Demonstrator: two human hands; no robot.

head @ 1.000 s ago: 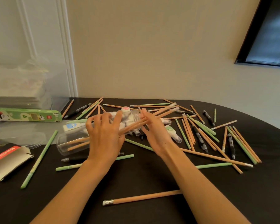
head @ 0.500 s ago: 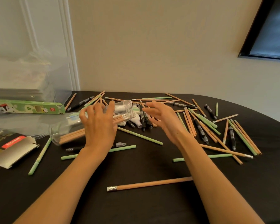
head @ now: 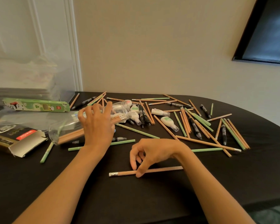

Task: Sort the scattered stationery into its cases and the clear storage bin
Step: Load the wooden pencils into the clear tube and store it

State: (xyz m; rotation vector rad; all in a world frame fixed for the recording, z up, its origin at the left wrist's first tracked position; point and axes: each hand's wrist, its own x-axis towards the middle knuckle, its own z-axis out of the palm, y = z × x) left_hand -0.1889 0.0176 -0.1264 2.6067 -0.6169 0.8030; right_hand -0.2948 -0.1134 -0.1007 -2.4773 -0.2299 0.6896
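Nearest the camera, a tan pencil (head: 145, 171) is lying crosswise on the black table (head: 233, 183), its eraser end pointing left. The right hand (head: 153, 152) is arching over it with fingers curled downward; the thumb and forefinger tips are touching the pencil's middle, pinching it against the tabletop.

Just beyond, the left hand (head: 97, 125) is resting on a clear cylindrical case (head: 81, 126) lying on its side, fingers spread and curved over its wall. The case is holding a bundle of tan pencils, erasers toward its open mouth; their number cannot be told through the plastic. A second clear tube (head: 120, 105) is lying just behind.

To the left, a gold-and-black pencil box (head: 14, 139) is sitting with its flap open, and farther back a green carton (head: 36, 107) is lying flat beside the clear storage bin (head: 31, 81).

Across the far half of the table, tan and green pencils are lying scattered and crossing with black pens, too many to count surely. Four white correction-tape dispensers (head: 169, 122) are lying among them.
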